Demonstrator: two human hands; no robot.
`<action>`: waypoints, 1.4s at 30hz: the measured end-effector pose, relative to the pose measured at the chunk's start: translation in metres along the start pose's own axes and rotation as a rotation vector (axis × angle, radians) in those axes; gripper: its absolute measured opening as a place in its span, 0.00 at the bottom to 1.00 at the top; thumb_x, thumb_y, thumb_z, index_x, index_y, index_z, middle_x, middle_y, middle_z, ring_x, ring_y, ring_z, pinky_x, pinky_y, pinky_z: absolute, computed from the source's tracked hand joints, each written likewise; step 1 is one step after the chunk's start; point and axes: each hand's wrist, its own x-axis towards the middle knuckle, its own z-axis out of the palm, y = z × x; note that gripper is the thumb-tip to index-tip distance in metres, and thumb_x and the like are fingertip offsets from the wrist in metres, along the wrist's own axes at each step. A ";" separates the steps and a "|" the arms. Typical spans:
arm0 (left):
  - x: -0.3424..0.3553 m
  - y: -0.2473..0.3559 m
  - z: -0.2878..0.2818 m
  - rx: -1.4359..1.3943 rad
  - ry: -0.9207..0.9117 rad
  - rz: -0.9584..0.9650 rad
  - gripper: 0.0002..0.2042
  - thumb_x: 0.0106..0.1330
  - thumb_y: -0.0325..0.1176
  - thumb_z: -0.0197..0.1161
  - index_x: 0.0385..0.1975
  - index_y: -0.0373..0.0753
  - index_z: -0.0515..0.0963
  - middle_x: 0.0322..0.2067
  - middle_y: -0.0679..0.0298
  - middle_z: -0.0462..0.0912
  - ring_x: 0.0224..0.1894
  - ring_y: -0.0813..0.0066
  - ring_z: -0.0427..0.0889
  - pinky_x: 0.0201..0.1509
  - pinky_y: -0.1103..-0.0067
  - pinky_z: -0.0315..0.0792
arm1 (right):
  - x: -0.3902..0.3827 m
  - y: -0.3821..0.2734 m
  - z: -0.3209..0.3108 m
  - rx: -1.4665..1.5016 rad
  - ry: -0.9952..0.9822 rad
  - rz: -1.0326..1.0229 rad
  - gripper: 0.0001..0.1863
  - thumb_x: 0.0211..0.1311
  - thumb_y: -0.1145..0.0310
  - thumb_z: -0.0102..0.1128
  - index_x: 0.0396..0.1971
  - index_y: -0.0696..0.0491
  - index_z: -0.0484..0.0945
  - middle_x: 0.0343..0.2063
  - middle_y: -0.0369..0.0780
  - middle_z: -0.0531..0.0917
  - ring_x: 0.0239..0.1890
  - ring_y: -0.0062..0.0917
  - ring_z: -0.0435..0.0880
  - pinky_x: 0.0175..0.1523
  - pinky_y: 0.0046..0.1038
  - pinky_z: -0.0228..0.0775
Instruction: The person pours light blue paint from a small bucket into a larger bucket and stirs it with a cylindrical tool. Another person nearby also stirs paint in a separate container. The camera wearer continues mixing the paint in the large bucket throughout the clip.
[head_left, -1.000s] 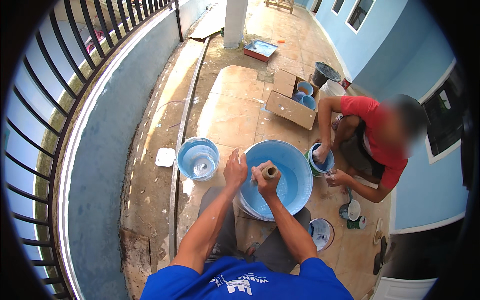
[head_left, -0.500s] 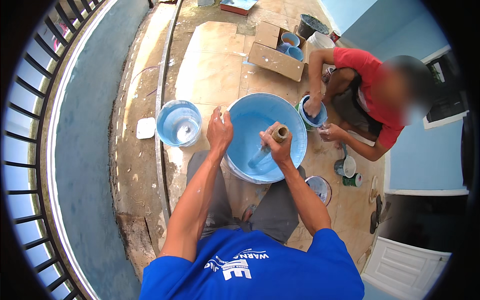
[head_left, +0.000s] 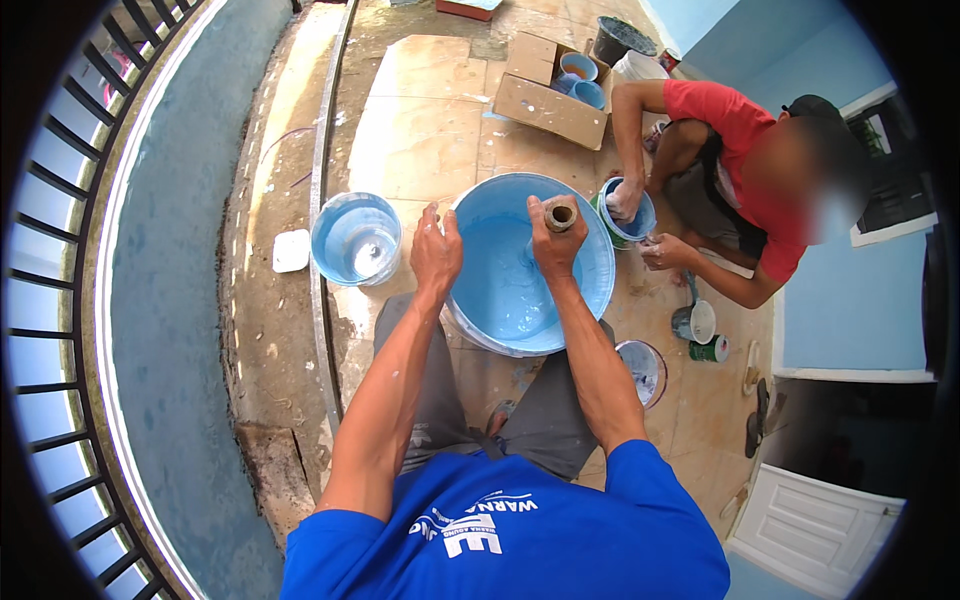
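Note:
A large bucket [head_left: 606, 300] of light blue paint stands between my legs. My left hand [head_left: 437, 250] holds its left rim, thumb toward the inside and fingers outside. My right hand [head_left: 556, 245] is closed around a hollow brown stick [head_left: 561, 213], which looks like bamboo. The stick's open end points up, and its lower part is mostly hidden behind my hand, over the paint. Left of the big bucket is a smaller bucket [head_left: 357, 240] with blue smears and a pale patch at its bottom.
At the right a person in a red shirt [head_left: 720, 130] squats with one hand in a small paint bucket [head_left: 628, 212]. Behind lie a cardboard box [head_left: 550, 108] holding blue containers and a dark bucket [head_left: 622, 42]. A white lid [head_left: 291, 251], cans [head_left: 709, 348] and sandals [head_left: 755, 420] lie around.
My right hand has moved away from me with the stick, toward the bucket's far side, and the stick's lower part has swung from the near left. My left hand keeps to the rim.

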 end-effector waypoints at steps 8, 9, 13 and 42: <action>0.000 -0.002 0.002 -0.009 0.035 0.024 0.26 0.75 0.44 0.51 0.63 0.29 0.73 0.57 0.39 0.80 0.60 0.40 0.79 0.65 0.59 0.71 | -0.024 -0.014 0.020 0.008 0.006 -0.021 0.14 0.58 0.74 0.76 0.25 0.53 0.73 0.18 0.34 0.77 0.21 0.15 0.74 0.29 0.24 0.70; 0.000 -0.002 0.002 -0.011 0.042 0.033 0.26 0.75 0.44 0.51 0.63 0.29 0.73 0.57 0.39 0.80 0.60 0.40 0.79 0.65 0.59 0.71 | -0.026 -0.017 0.021 0.026 0.001 -0.016 0.14 0.59 0.75 0.74 0.25 0.53 0.73 0.18 0.33 0.77 0.22 0.15 0.73 0.30 0.23 0.69; -0.001 -0.001 0.001 0.010 0.017 0.004 0.26 0.75 0.45 0.52 0.62 0.30 0.74 0.57 0.39 0.80 0.60 0.40 0.79 0.64 0.59 0.71 | -0.032 -0.031 0.029 0.090 -0.011 0.006 0.13 0.61 0.76 0.72 0.25 0.53 0.73 0.20 0.31 0.77 0.23 0.13 0.71 0.31 0.21 0.67; 0.002 -0.003 0.002 0.051 0.044 0.019 0.27 0.74 0.46 0.53 0.62 0.29 0.74 0.54 0.38 0.81 0.57 0.39 0.80 0.63 0.57 0.71 | -0.042 -0.038 -0.051 0.445 -0.182 0.174 0.12 0.61 0.84 0.64 0.25 0.54 0.71 0.20 0.34 0.79 0.20 0.13 0.74 0.25 0.20 0.65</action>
